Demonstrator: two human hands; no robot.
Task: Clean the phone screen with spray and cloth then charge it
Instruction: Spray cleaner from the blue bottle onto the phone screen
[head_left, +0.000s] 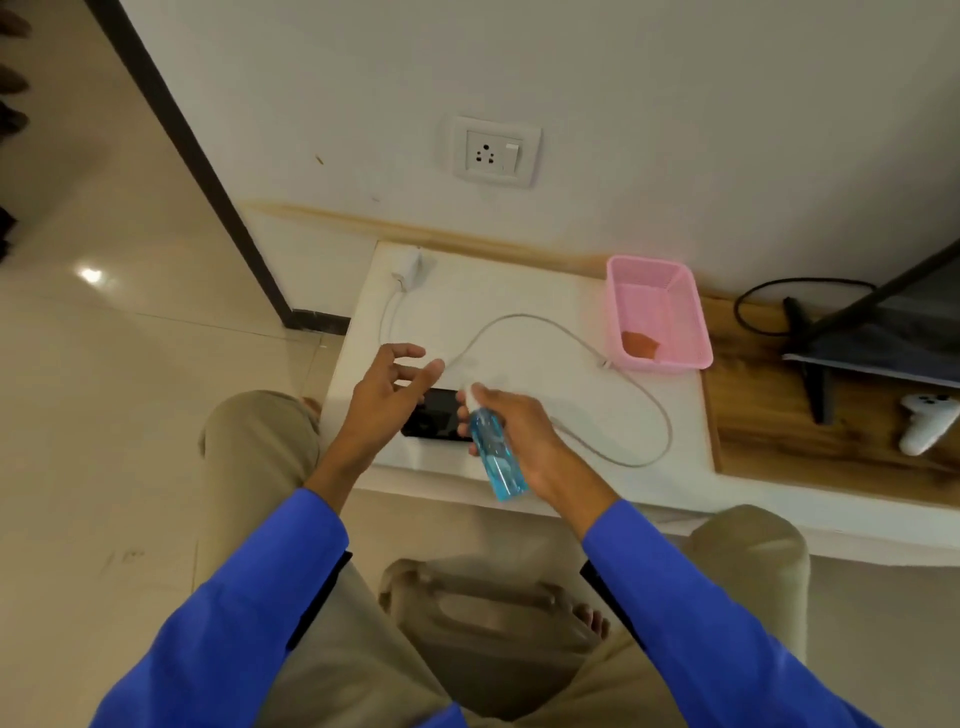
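A black phone (436, 415) lies flat near the front edge of the white tabletop (545, 395), partly covered by both hands. My right hand (519, 431) grips a clear blue spray bottle (496, 460), its white nozzle end tilted toward the phone. My left hand (387, 397) hovers over the phone's left end with fingers spread and holds nothing. A white charger adapter (413, 262) sits at the table's back left, and its cable (545, 325) loops across the top. An orange cloth (640, 344) lies inside the pink basket (657, 280).
A wall socket with a switch (493, 151) is above the table. To the right, on a wooden surface (769, 415), stand a dark screen's foot (815, 384) and a white game controller (927, 421). My knees flank a beige stool (493, 603) below.
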